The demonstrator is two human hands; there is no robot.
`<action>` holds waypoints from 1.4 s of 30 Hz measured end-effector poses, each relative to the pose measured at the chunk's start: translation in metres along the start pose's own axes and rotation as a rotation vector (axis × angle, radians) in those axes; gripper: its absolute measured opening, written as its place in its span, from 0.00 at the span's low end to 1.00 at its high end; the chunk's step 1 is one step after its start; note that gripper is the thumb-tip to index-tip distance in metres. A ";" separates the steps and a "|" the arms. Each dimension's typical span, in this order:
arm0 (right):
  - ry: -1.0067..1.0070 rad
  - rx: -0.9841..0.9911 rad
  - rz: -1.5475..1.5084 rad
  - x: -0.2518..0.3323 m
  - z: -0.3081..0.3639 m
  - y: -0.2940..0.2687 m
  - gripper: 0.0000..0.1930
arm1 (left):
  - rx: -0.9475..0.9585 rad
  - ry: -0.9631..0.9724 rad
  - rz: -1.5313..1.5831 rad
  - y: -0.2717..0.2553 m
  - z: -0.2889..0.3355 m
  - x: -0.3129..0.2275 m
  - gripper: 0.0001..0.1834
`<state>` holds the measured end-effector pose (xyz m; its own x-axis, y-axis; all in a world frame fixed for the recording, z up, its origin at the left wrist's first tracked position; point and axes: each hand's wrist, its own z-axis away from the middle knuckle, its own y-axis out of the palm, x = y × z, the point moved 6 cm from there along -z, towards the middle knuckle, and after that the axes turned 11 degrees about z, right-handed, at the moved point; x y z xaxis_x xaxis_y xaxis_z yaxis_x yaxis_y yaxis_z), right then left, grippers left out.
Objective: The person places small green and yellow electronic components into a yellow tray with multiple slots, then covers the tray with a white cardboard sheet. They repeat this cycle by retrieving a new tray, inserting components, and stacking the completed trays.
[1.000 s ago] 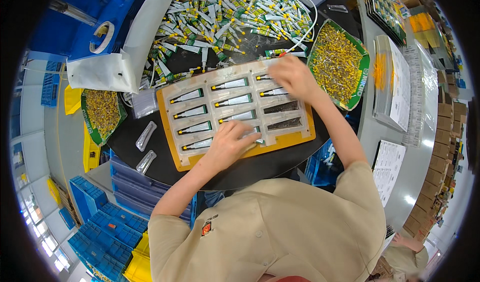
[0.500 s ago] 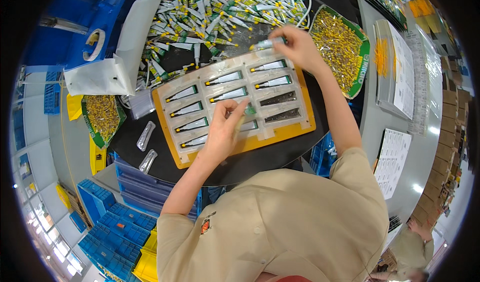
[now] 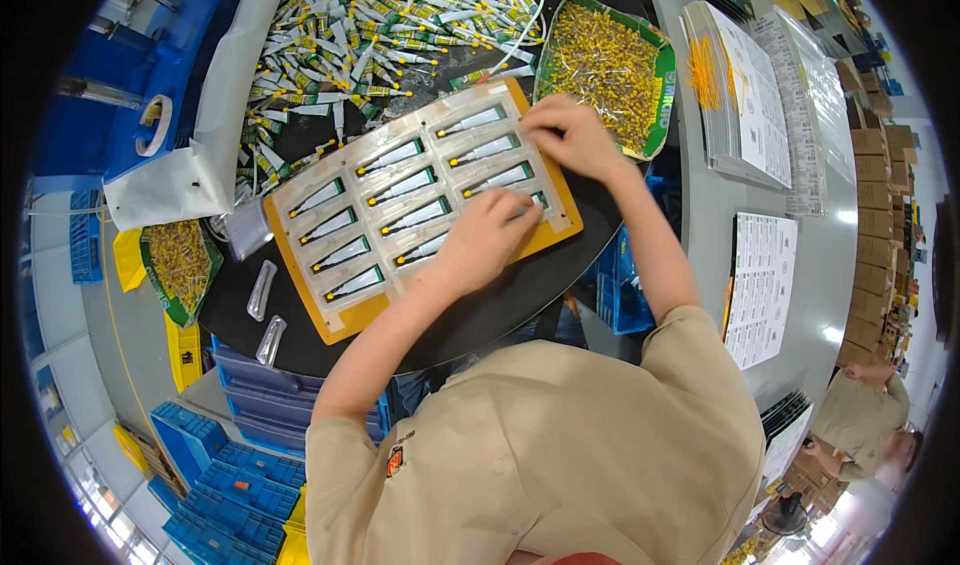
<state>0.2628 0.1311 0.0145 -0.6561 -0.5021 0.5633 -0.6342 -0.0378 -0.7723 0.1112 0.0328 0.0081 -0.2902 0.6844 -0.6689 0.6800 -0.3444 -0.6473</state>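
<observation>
An orange-edged tray (image 3: 563, 200) lies tilted on the black round table, its pale compartments holding rows of silver-and-green tubes (image 3: 398, 157) with yellow tips. Over its near right part is my left hand (image 3: 488, 243), palm down, fingers bent together at the green end of a tube (image 3: 540, 200) in the last compartment of the right column. The hand covers most of that tube. My right hand (image 3: 575, 137) hovers at the tray's right edge, beside the upper right tube (image 3: 472, 122). Its thumb and fingers are pinched; anything between them is hidden.
Beyond the tray a heap of loose tubes (image 3: 370, 35) spreads over the table. A green-edged bag of small yellow-and-clear pieces (image 3: 605, 65) stands at the right, a smaller one (image 3: 180, 265) at the left. Two clear plastic pieces (image 3: 262, 290) lie left. Printed card stacks (image 3: 740, 95) cover the right-hand counter.
My right hand no longer shows a tube and has come down beside the tray's right edge. Tubes now occupy the right column's formerly empty compartments. My left hand has shifted to the last one.
</observation>
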 end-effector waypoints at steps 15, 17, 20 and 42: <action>-0.171 0.369 0.757 -0.069 -0.012 -0.026 0.18 | -0.162 -0.729 -0.701 -0.158 -0.037 0.232 0.28; -0.148 0.400 0.730 -0.074 -0.013 -0.024 0.16 | -0.258 -0.550 -0.582 -0.146 -0.043 0.206 0.26; -0.071 0.306 0.662 -0.082 -0.017 -0.037 0.15 | -0.336 -0.307 -0.373 -0.114 -0.067 0.158 0.24; 0.527 0.109 0.116 -0.121 -0.018 -0.111 0.08 | 0.076 -0.187 -0.164 0.046 -0.204 0.108 0.30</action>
<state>0.4050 0.2114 0.0373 -0.8528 -0.0085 0.5222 -0.5182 -0.1109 -0.8480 0.2491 0.2217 -0.0194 -0.5167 0.6069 -0.6039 0.5627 -0.2908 -0.7738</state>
